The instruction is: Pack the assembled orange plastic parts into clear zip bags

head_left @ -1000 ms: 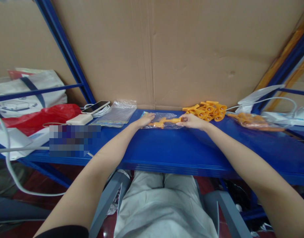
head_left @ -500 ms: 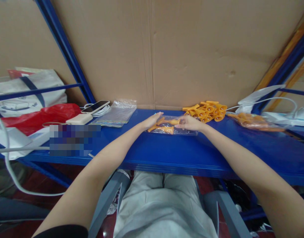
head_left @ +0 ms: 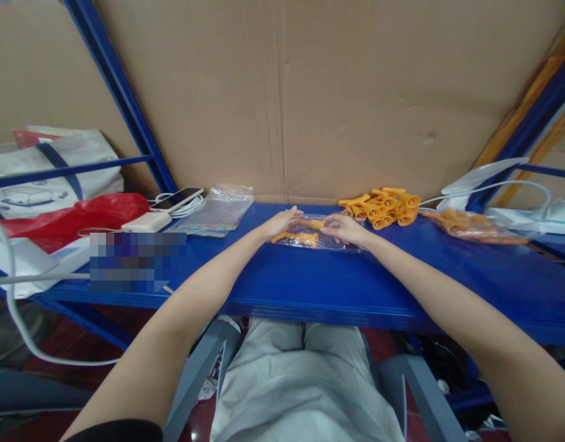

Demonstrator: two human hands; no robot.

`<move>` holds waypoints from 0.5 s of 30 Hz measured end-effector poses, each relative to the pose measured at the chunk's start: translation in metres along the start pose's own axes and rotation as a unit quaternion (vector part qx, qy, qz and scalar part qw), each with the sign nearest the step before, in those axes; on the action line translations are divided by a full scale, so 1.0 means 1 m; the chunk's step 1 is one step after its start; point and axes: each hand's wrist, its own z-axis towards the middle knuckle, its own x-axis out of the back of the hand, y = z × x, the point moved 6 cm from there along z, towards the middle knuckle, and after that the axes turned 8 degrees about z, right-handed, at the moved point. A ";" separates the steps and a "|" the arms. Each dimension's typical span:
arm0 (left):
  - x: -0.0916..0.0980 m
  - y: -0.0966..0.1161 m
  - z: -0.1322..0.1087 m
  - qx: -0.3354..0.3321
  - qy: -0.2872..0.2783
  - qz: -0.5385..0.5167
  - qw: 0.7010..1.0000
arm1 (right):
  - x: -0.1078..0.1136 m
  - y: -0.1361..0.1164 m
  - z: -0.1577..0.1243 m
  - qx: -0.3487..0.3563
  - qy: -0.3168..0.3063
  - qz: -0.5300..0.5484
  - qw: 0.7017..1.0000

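A clear plastic bag (head_left: 330, 243) lies flat on the blue table, with orange horn-shaped pieces in it. One orange piece (head_left: 305, 239) shows near the bag's front edge. My left hand (head_left: 281, 224) grips the bag's left end, its fingertips partly hidden. From the right, my right hand (head_left: 345, 228) pinches the flared end of another orange horn-shaped piece (head_left: 315, 224), which points left toward my left hand. Whether this piece is wholly inside the bag I cannot tell. Behind and right of my right hand sits a pile of loose orange horn-shaped pieces (head_left: 386, 207).
A filled bag of orange pieces (head_left: 470, 226) lies at the right. Left of my hands are flat clear bags (head_left: 220, 212), a phone (head_left: 183, 197), white cables, a red plastic bag (head_left: 98, 215) and a cloth bag (head_left: 56, 175). A cardboard wall (head_left: 282, 110) stands behind.
My right hand has moved a little left, taking the orange piece deeper toward my left hand. My left hand and the loose pile stay about where they were.
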 end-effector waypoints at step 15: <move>-0.009 -0.021 0.013 -0.102 -0.051 0.197 0.974 | -0.010 -0.002 0.010 0.089 -0.065 0.036 0.993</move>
